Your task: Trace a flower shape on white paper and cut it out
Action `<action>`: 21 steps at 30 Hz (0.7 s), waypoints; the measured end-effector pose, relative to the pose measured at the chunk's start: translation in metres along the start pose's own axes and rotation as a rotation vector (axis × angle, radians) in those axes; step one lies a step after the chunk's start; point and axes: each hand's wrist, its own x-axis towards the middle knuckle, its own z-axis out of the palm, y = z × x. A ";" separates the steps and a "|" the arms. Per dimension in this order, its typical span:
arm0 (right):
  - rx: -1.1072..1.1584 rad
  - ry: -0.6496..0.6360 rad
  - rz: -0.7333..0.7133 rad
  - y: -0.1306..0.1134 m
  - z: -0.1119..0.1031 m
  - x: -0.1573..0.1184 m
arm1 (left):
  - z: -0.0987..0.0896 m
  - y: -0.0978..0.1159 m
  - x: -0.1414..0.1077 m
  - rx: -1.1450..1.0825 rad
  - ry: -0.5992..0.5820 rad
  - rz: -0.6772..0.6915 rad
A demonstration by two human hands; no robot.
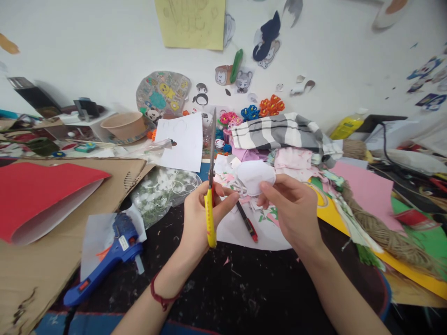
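From where I stand, I see the person's left hand [197, 221] holding a pair of scissors [210, 218] by its yellow handles, the fingers closed around them, and the blades point upward, away from the body. The blades are seen nearly from the edge, so I cannot tell if they are fully together. The right hand [298, 211] pinches a rounded piece of white paper [254, 176] between the thumb and the fingers, at its near right edge. This piece is raised above the paper scraps, to the right of the scissors, and the blades do not touch it. In my judgement, the step in hand is the handling of the small cut-out, with the scissors at the ready but not cutting. If more trimming is needed, it would call for turning the edge toward the blades, with a light hold, so that the thin paper does not bend, and with the fingertips away from the cutting line. Under the hands lies a white sheet [228, 232] on the dark tabletop [223, 293], and on it a black and red pen-like tool [247, 222]. A blue glue gun [117, 256] rests to the left, near a plastic bag [157, 195] of green and white material.
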 end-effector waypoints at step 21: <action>-0.007 -0.010 -0.015 0.003 0.000 0.000 | 0.003 0.002 -0.002 -0.004 0.021 0.041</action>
